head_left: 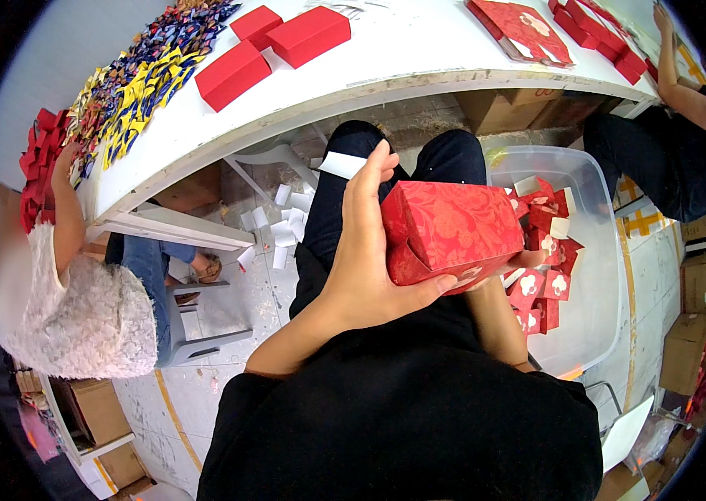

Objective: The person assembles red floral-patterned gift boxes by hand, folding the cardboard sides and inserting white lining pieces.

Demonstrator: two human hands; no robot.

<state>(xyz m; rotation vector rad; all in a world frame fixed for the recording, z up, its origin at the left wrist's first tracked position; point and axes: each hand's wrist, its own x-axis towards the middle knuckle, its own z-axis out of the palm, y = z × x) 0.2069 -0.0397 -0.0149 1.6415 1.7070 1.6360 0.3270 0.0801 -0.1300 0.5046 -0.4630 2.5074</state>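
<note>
Above my lap I hold a red paper box with a floral pattern between both hands. My left hand presses its palm to the box's left side. The left fingers reach up past the box, and the thumb lies along its near lower edge. My right hand grips the right end from below; the box hides most of it, leaving fingertips and part of the thumb side visible. A white paper piece rests by my left knee. Beside my right leg, a clear plastic bin holds several red boxes with pale flower-shaped marks.
On the white table ahead lie plain red boxes, flat red sheets and a heap of colourful wrapped pieces. White paper scraps litter the floor. One person sits at left, another at right.
</note>
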